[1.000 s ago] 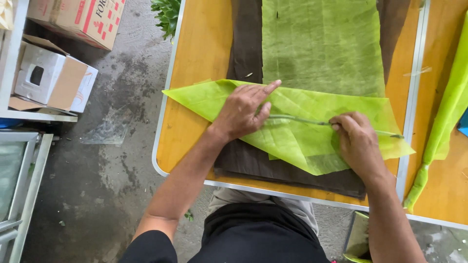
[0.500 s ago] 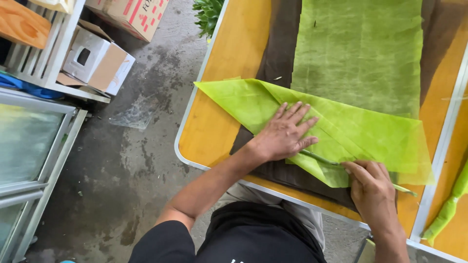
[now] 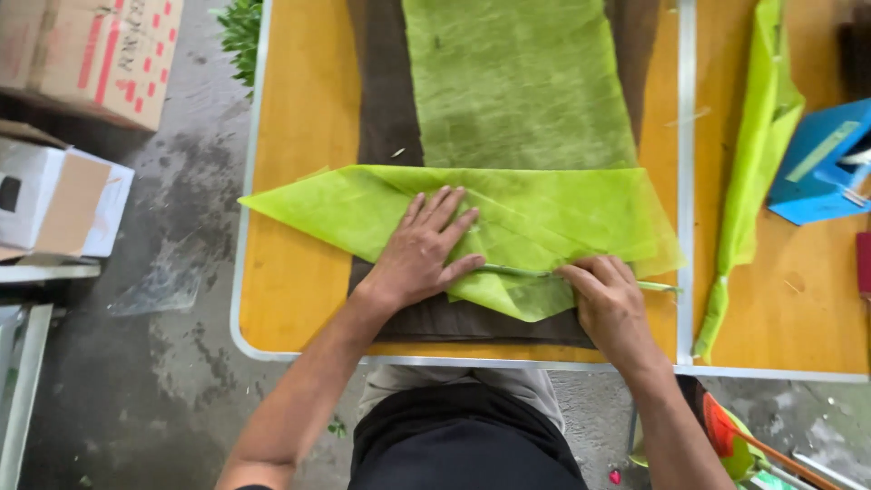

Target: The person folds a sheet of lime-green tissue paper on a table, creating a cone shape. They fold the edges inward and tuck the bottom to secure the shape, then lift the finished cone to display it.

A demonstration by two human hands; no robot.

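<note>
A light green sheet of wrapping fabric (image 3: 544,218) lies folded across a yellow table (image 3: 299,136), on top of a dark brown sheet (image 3: 386,100) and a darker green sheet (image 3: 517,82). My left hand (image 3: 422,249) presses flat on the folded light green sheet, fingers spread. My right hand (image 3: 608,304) pinches the sheet's lower fold at a thin green stem (image 3: 508,270) that runs along the crease.
A rolled light green bundle (image 3: 758,145) lies on the table to the right, next to a blue box (image 3: 821,163). Cardboard boxes (image 3: 91,50) stand on the floor at the left. Green foliage (image 3: 240,32) shows at the table's far left corner.
My left hand has slid a little toward me on the sheet and lies flatter. My right hand still grips the fold. The view has shifted right.
</note>
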